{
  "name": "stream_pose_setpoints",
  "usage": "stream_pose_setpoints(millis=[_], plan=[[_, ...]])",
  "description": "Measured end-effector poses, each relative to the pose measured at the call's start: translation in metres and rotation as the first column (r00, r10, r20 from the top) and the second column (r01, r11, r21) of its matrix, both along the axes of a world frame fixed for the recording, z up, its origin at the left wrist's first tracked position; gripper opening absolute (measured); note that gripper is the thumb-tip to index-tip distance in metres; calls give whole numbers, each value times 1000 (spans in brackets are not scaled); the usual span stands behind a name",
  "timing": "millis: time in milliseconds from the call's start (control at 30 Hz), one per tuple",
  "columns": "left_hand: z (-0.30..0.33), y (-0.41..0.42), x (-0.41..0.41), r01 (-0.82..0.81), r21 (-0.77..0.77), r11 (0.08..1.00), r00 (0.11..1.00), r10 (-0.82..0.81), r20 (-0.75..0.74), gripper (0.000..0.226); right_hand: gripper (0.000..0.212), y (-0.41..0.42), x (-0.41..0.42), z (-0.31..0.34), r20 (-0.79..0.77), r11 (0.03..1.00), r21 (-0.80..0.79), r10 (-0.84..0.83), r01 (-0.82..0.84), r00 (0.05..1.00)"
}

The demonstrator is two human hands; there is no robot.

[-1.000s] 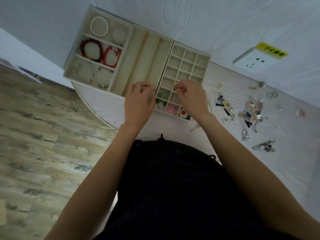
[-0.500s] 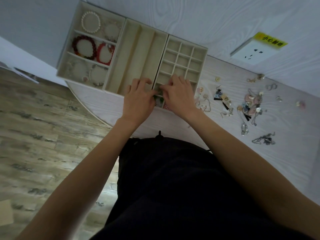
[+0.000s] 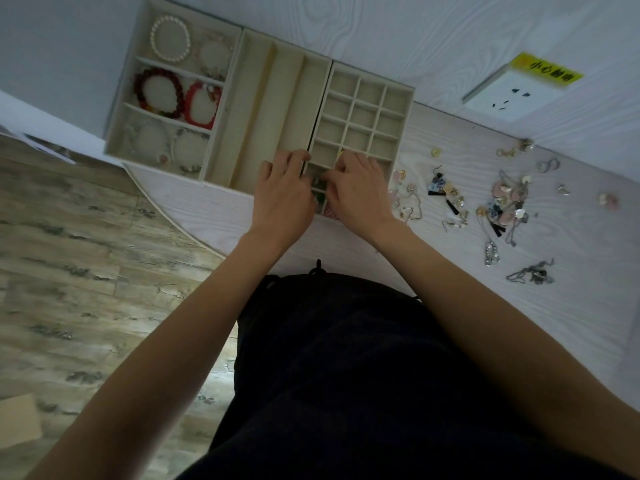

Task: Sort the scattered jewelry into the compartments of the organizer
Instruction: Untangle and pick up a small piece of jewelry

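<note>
The beige organizer is three trays side by side: a bracelet tray (image 3: pixel 119 109), a long-slot tray (image 3: pixel 273 98) and a small-cell grid tray (image 3: pixel 403 109). My left hand (image 3: pixel 282 202) lies over the grid tray's near left corner, fingers across the rim. My right hand (image 3: pixel 358 195) is beside it with curled fingers, pinching a small green piece (image 3: pixel 318 183) over a near cell. A bit of gold (image 3: pixel 341 153) shows past its fingertips. Scattered jewelry (image 3: pixel 509 206) lies on the table to the right.
A pearl bracelet (image 3: pixel 170 41), a dark red one (image 3: pixel 158 93) and a red one (image 3: pixel 202 105) fill the bracelet tray. Loose earrings (image 3: pixel 446 192), a chain (image 3: pixel 530 273) and a pink piece (image 3: pixel 608 199) lie apart. A wall socket (image 3: pixel 512 95) sits behind. Floor is left of the table edge.
My right hand came down from a farther cell to the near-left cells, and my left hand closed in beside it. Since half a second ago both hands have stayed together there.
</note>
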State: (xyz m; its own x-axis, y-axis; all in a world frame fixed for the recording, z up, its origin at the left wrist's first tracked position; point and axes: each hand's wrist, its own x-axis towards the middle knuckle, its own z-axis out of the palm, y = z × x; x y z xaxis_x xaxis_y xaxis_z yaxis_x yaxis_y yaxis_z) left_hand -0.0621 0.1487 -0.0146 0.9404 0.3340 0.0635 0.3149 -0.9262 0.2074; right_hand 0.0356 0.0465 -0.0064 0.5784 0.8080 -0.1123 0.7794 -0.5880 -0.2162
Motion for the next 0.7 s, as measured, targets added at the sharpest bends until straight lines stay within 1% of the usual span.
stream_pose_setpoints(millis=[100, 167, 233, 333, 367, 433, 533, 600, 700], plan=[[-1, -3, 2, -4, 2, 1000, 1000, 4, 10, 15, 24, 4, -5, 3, -18, 997, -24, -70, 70, 997], [-2, -2, 3, -7, -1, 1000, 1000, 7, 26, 13, 26, 9, -8, 5, -64, 991, -53, -130, 126, 989], [-2, -1, 3, -7, -11, 1000, 999, 8, 37, 17, 29, 12, -9, 6, -128, 989, -64, -140, 133, 982], [-1, 4, -3, -34, -96, 995, 998, 39, 47, 29, 31, 12, -5, 6, -254, 989, -46, -148, 141, 956], [0, 6, -6, -51, -118, 992, 997, 58, 53, 27, 32, 11, -4, 6, -283, 989, -38, -151, 146, 947], [2, 10, -10, -93, -118, 989, 992, 101, 69, 17, 33, 9, -2, 5, -331, 987, -23, -158, 159, 930], [2, 15, -12, -119, -101, 988, 991, 124, 48, 18, 35, 13, -1, 4, -392, 985, -10, -160, 170, 906], [1, 15, -11, -116, -104, 988, 993, 119, 22, 23, 34, 17, -2, 4, -387, 989, -2, -138, 149, 912], [1, 14, -10, -138, -124, 983, 990, 140, 8, 27, 30, 16, -5, 4, -289, 987, 26, -143, 157, 947]])
